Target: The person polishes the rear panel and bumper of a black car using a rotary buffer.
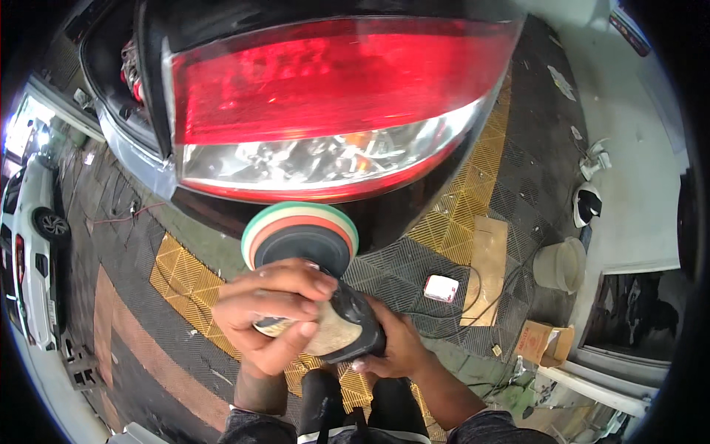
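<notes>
White car (31, 244) far left. Left hand (260, 314) half-curled over polisher (336, 334), firmness indeterminable; polisher before red tail light (333, 81), right hand (399, 340) closed around its rear. Bucket (551, 266), carton (534, 343) at right.

ridged black-and-yellow floor (473, 189) | pale wall (629, 177) right | dark glassy panel (629, 314) lower right | bright light (28, 129) left

To my right, I'm seeing a pale bucket (555, 266) standing near the wall (629, 214), while an open box (534, 342) is sitting nearer me. A brown board (486, 270) is lying on the floor (529, 189), a small red-and-white item (441, 288) resting beside it. Far left, a white car (29, 244) is standing.
</notes>
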Demonstrator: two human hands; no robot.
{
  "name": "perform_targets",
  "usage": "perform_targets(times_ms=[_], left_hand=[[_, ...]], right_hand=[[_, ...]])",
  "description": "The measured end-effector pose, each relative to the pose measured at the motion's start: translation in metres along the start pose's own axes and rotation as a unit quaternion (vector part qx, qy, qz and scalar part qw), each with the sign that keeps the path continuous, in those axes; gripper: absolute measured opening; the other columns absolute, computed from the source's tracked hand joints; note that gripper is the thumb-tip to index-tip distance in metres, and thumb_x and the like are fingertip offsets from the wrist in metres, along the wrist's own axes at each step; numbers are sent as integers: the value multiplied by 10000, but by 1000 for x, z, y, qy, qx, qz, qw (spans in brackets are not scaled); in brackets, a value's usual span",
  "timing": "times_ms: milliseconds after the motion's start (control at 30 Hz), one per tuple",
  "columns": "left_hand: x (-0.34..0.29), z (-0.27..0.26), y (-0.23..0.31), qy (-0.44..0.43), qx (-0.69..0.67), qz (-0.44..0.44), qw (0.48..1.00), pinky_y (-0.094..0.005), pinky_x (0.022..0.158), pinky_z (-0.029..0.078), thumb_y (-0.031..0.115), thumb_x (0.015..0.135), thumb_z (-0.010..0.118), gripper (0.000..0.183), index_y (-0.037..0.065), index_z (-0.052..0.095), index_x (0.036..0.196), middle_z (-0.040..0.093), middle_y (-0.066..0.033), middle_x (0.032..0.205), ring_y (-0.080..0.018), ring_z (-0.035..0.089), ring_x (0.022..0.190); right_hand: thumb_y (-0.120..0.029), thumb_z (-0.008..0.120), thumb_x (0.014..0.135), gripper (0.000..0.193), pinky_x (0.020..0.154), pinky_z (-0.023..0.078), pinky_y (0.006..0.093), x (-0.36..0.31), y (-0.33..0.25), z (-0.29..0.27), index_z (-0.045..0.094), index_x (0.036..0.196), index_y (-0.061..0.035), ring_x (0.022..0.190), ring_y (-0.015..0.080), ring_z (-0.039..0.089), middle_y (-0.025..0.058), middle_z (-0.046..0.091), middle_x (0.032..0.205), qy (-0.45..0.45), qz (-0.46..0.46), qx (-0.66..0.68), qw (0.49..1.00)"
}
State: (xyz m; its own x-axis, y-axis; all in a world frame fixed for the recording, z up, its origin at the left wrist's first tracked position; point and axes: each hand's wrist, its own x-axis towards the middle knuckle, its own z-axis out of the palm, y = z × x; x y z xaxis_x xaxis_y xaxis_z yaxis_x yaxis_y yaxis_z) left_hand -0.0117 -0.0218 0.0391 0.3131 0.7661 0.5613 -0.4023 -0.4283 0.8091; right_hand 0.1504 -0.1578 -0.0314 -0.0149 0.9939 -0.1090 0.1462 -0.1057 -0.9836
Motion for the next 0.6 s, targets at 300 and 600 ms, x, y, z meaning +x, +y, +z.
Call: perform_targets(times_ms=[300, 600], left_hand=[[25, 124, -16, -74, 196, 28, 977, -328, 682, 556, -47, 706, 687, 187, -28, 698, 892, 711, -171, 918, -257, 701, 731], [57, 192, -62, -132, 220, 49, 965, -369, 764, 569, 63, 744, 729, 281, 9, 681, 1015, 707, -145, 999, -333, 704, 861]], right_hand=[[-386, 852, 639, 884, 978, 456, 382, -30, 67, -106, 506, 1322, 56, 1094, 252, 611, 170, 652, 1161, -18, 3, 150, 989], [-433, 860, 654, 1059, 1084, 364, 404, -2, 149, -167, 350, 1456, 35, 1290, 242, 471, 121, 467, 1426, 91, -53, 278, 955]])
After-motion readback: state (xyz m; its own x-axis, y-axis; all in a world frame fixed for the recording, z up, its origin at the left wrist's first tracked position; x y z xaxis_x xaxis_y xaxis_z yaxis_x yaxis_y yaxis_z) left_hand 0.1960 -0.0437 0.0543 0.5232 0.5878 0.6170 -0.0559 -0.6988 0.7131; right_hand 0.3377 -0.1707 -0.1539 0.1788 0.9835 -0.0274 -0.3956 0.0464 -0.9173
